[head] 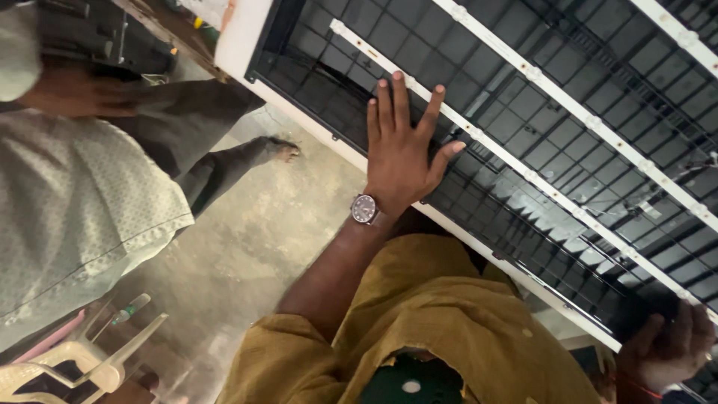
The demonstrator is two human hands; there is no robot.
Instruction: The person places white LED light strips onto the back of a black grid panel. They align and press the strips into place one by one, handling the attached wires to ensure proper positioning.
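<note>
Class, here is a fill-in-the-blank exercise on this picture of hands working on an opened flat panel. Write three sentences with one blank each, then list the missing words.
1. The left hand lies flat, fingers spread, on the black ribbed panel, and its wrist bears a ____.
2. The long strips running across the panel are ____ in colour.
3. The right hand grips the panel at its lower ____ corner.

Missing words: watch; white; right
</note>
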